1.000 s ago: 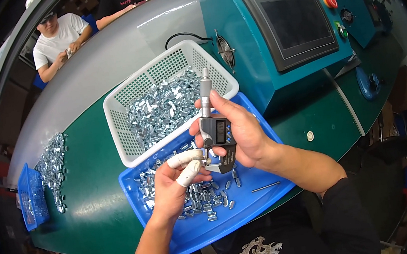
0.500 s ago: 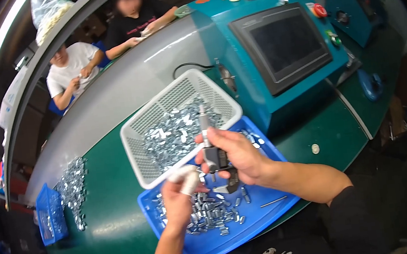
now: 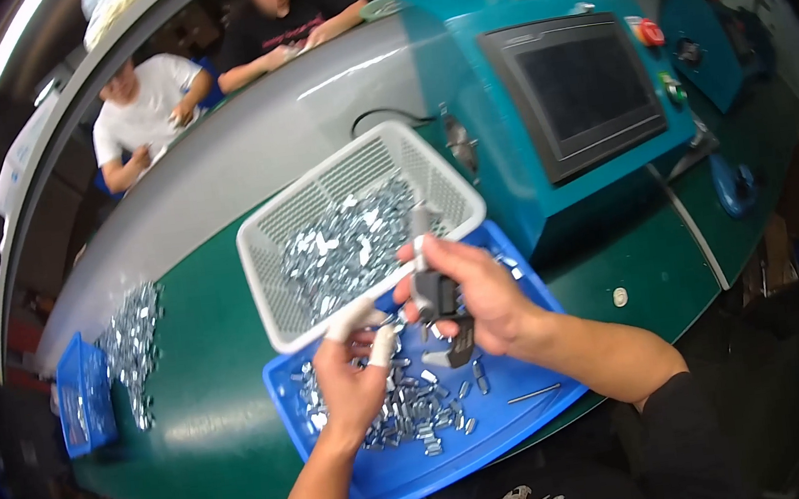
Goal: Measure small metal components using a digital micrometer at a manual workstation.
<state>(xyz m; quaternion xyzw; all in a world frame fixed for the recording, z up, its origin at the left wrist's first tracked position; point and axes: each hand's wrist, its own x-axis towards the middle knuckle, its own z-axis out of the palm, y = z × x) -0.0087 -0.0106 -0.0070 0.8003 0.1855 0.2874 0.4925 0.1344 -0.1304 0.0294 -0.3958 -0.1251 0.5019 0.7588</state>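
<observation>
My right hand [image 3: 492, 300] is closed around a digital micrometer [image 3: 436, 295], thumb on its upper barrel, frame hanging below the fingers. Close by on its left, my left hand [image 3: 351, 381] has white coverings on the thumb and a finger. Those fingers bend toward the micrometer in a pinch; whatever lies between their tips is too small and blurred to make out. Beneath both hands, a blue tray [image 3: 500, 440] holds many small shiny metal pieces [image 3: 418, 413] and a thin metal rod [image 3: 534, 393]. Behind it, a white perforated basket [image 3: 274, 313] contains more metal pieces [image 3: 345, 251].
A teal machine [image 3: 518, 167] with a dark screen [image 3: 583, 86] stands at the right rear. At left, a pile of metal pieces [image 3: 136, 344] lies beside a small blue basket [image 3: 85, 404]. A round pale object [image 3: 620, 297] sits on the green tabletop [image 3: 213, 389]. Other people work across the bench.
The view has shifted slightly. My left hand's white-covered fingers have spread farther apart beside the micrometer, which my right hand still holds.
</observation>
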